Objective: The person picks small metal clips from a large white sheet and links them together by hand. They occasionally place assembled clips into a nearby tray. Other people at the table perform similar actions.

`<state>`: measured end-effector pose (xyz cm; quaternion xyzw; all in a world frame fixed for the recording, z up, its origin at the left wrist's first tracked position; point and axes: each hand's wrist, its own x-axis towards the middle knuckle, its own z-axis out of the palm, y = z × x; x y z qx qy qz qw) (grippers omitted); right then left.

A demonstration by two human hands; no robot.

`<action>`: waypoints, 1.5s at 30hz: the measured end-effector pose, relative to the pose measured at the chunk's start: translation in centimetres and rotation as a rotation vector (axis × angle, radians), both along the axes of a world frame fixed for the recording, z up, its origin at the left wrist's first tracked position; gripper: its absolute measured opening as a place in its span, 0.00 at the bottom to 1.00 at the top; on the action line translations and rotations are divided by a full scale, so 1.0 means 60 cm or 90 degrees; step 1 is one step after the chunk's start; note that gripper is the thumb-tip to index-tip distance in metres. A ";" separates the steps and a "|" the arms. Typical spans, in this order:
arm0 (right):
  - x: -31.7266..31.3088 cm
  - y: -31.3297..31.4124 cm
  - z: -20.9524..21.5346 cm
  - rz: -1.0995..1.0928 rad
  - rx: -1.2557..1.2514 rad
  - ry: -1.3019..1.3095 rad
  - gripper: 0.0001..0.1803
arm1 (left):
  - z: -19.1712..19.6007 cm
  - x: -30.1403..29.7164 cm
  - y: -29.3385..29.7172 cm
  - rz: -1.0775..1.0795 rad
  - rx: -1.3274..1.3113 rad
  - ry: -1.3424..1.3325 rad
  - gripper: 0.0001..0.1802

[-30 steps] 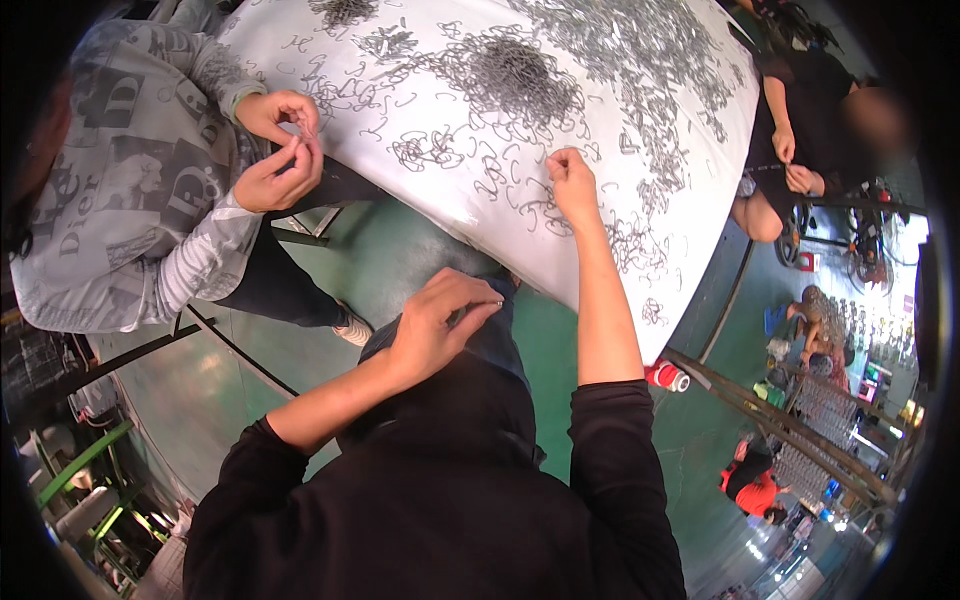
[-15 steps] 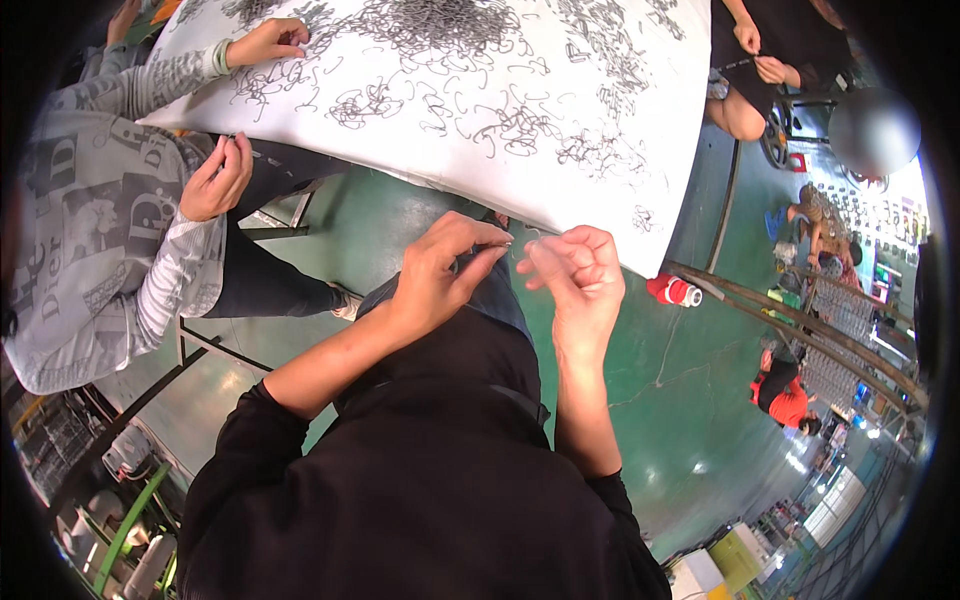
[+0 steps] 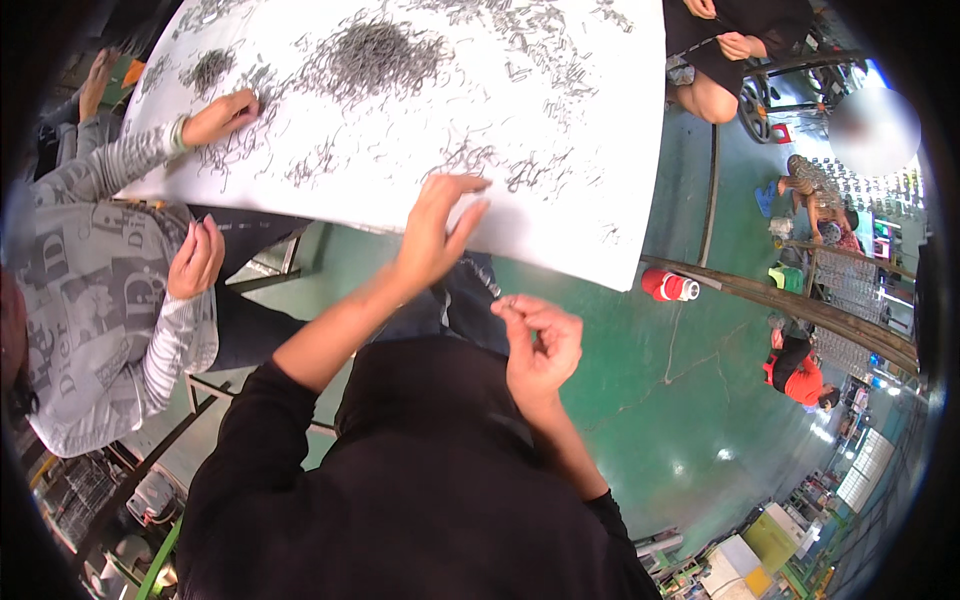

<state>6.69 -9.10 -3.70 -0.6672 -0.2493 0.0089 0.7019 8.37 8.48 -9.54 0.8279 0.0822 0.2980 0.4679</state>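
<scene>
My left hand point(image 3: 436, 232) reaches over the near edge of the white-covered table point(image 3: 560, 240), its index finger stretched out and the thumb apart. I see nothing held in it. Just beyond its fingertips lie loose dark wire hooks point(image 3: 470, 155), many of them S-shaped. Nearer to my body, off the table edge and above my lap, my right hand point(image 3: 543, 345) has its thumb and index finger pinched together with the other fingers curled. A small glint shows at that pinch, too small to name.
A dense heap of hooks point(image 3: 375, 58) lies farther back. At my left, a co-worker's hand point(image 3: 222, 117) touches the hooks; another person's hands point(image 3: 738, 45) hold a thin strand at the far right. A red and white container point(image 3: 670, 286) stands beyond the table corner.
My hands have moved apart from their near-touching place. The left moved forward over the table and opened; the right drew down toward my body. The view has shifted slightly.
</scene>
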 end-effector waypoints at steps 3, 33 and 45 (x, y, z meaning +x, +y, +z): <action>0.011 -0.014 -0.008 0.031 -0.050 -0.044 0.15 | -0.061 0.147 0.038 0.010 0.108 0.031 0.09; 0.013 0.005 -0.022 0.048 -0.090 -0.033 0.11 | 0.097 0.005 -0.010 -0.092 -0.378 0.319 0.13; -0.026 0.035 -0.019 0.061 -0.114 -0.066 0.11 | 0.126 -0.139 -0.033 -0.007 -0.551 0.200 0.06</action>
